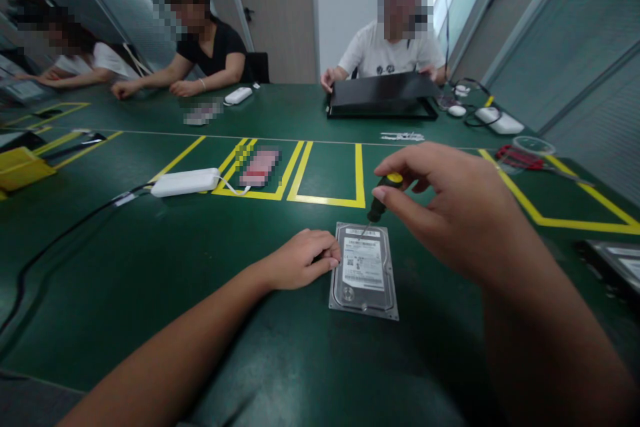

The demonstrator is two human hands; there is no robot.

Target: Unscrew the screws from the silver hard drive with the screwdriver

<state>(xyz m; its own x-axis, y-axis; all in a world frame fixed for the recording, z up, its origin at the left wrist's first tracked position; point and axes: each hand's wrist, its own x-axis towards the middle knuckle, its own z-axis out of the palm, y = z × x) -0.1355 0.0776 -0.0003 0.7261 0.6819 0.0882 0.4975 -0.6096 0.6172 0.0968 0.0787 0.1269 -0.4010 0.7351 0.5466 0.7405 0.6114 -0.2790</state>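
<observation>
A silver hard drive point(365, 269) with a white label lies flat on the green table point(200, 267) in front of me. My left hand point(300, 257) rests curled against the drive's left edge, fingers closed on its side. My right hand point(450, 207) hovers above the drive's top end, pinching a small screwdriver point(381, 200) with a black handle and yellow cap. The screwdriver stands upright, its tip at the drive's upper left corner.
Yellow tape boxes point(327, 177) mark the table beyond the drive. A white power bank point(185, 181) with a cable lies to the left, a yellow bin point(20, 167) at far left, another drive point(620, 263) at right. Three people sit across; one handles a black case point(383, 97).
</observation>
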